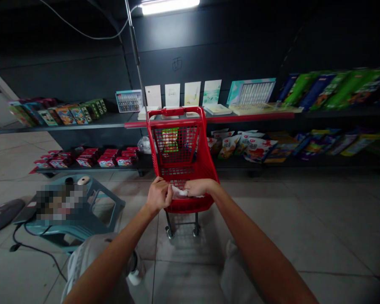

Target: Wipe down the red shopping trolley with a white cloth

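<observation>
A small red shopping cart (180, 139) stands on the tiled floor in front of me, with a green packet (170, 139) inside its mesh basket. Both my arms reach to its near rim. My left hand (159, 195) is closed on the rim's left part. My right hand (199, 187) lies curled over a white cloth (179, 193) pressed against the rim, between the two hands.
Dark shelves (114, 120) behind the cart carry boxed toys, cards and colourful packets. A grey-blue plastic stool (91, 211) with small items stands at my left, with a black cable (28, 247) on the floor. A metal pole (136, 55) rises behind the cart.
</observation>
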`<state>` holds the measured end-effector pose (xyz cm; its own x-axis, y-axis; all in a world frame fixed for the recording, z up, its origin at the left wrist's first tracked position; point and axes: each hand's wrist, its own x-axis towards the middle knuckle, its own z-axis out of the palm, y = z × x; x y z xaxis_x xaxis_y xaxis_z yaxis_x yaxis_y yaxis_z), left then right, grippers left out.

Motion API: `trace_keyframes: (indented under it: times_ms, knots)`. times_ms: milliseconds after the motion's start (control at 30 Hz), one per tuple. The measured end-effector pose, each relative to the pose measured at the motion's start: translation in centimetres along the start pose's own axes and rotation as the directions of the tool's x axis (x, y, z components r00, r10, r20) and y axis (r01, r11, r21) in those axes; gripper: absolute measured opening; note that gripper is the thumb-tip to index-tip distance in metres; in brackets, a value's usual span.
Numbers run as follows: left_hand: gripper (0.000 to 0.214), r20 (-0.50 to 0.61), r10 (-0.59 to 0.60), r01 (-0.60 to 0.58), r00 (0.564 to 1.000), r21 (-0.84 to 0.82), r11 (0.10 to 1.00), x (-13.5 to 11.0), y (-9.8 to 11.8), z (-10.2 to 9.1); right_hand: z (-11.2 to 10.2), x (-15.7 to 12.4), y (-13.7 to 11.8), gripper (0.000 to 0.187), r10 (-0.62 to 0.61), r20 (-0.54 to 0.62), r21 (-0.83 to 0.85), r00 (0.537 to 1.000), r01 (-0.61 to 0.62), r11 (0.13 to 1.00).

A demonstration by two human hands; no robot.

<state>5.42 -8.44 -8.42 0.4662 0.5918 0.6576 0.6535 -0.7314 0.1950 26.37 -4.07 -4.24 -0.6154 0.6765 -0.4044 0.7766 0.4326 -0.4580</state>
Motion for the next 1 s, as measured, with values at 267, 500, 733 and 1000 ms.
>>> trace_keyframes:
  times_ms: [267,500,733,1000]
  knots:
    - [0.047,0.006,0.002,-0.002,1.000,-0.012,1.000,0.0,0.0,-0.3,-0.7,-3.5,0.8,0.018,0.143,-0.016,-0.150,0.990,-0.144,0.978]
    - [0.044,0.045,0.038,-0.034,0.998,-0.074,0.997,-0.2,-1.5,-1.2,1.1,-8.5,2.2,0.040,0.026,-0.634,-0.071,0.773,-0.092,0.993]
    - [0.036,0.107,0.113,-0.118,0.988,0.043,0.992,-0.9,-1.1,-1.0,4.0,-11.3,6.1,0.052,0.269,-0.935,0.245,0.231,-0.130,0.961]
    - [0.038,0.080,0.080,-0.088,0.994,0.109,0.990,-0.4,-0.3,-0.3,13.5,-6.4,4.3,0.052,0.729,-0.591,0.803,0.344,0.171,0.571]
